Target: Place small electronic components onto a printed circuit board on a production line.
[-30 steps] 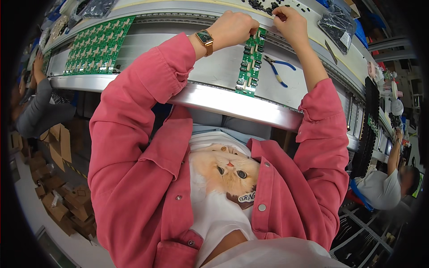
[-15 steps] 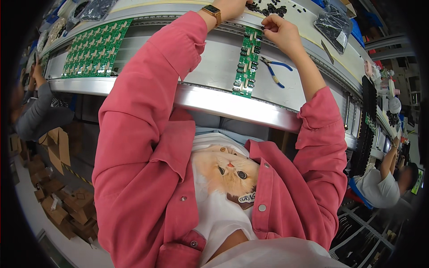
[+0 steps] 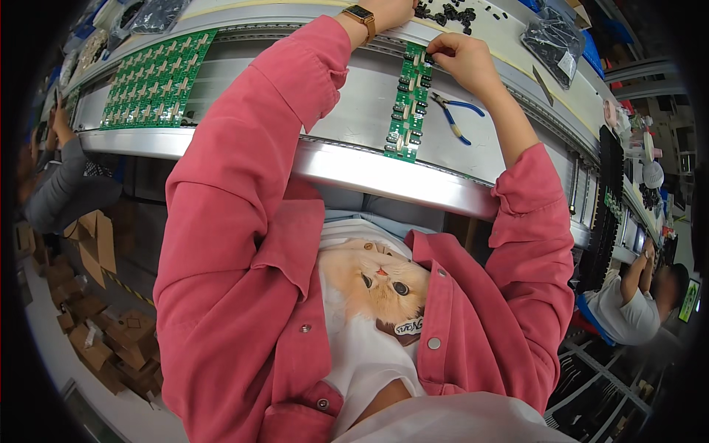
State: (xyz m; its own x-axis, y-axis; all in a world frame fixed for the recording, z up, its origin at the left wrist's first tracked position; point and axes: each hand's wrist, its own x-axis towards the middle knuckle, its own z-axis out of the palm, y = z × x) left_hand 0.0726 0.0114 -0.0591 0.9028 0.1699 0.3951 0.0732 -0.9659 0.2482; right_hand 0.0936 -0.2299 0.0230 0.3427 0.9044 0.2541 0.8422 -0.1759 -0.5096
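Observation:
A narrow green circuit board lies across the metal rails in front of me, with black components along both long edges and pale connectors down its middle. At its far end my right hand is closed in a pinch on a small black component, against the board's right edge; the fingers hide most of that part. My left hand is at the top edge of the picture, beside a pile of loose black components. Its fingers are largely cut off there. Blue-handled pliers lie open just right of the board.
A larger green board panel lies on the rails at left. Beyond the far rail are tweezers and a bag of black parts. A metal rail edges the bench near me. Co-workers sit at far left and far right.
My right hand has shifted slightly left and down onto the board's far right edge. My left hand has moved a little to the right, by the black components.

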